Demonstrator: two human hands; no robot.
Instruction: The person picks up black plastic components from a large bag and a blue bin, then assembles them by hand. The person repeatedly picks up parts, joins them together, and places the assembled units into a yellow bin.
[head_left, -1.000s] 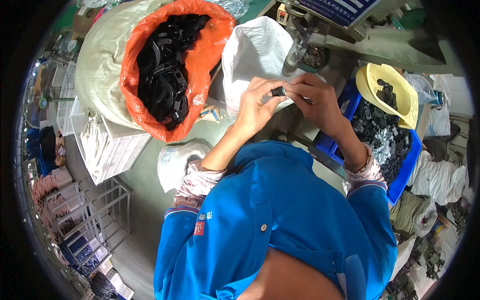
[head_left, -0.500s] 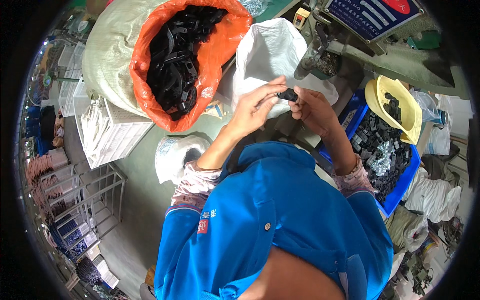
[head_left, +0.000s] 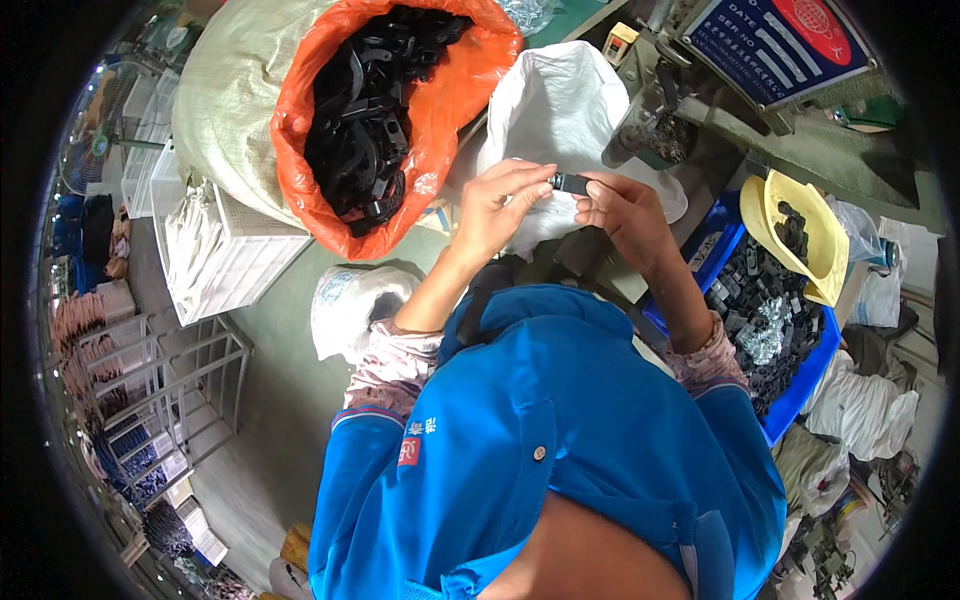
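Note:
A small black plastic part (head_left: 572, 184) is held up in front of the white sack (head_left: 520, 85). My right hand (head_left: 632, 215) pinches its right end between thumb and fingers. At the other end, the thumb and forefinger of my left hand (head_left: 497, 208) are closed together, right by a tiny silvery bit. What exactly lies between those left fingertips is too small to make out. To the right, a blue bin (head_left: 817, 385) holds many similar black parts (head_left: 745, 285) and a heap of small silvery pieces (head_left: 765, 335).
A yellow scoop-like container (head_left: 828, 235) with black parts rests over the bin's far end. At the back left, a big sack with an orange liner (head_left: 440, 150) holds black curved parts. Machinery with a blue plate (head_left: 770, 45) stands back right. White crates (head_left: 235, 265) and a metal rack (head_left: 175, 385) are left.
The black part has shifted slightly left and now lies nearly level, with more of it showing. My left fingertips have moved to its left end. The whole view has shifted a little.

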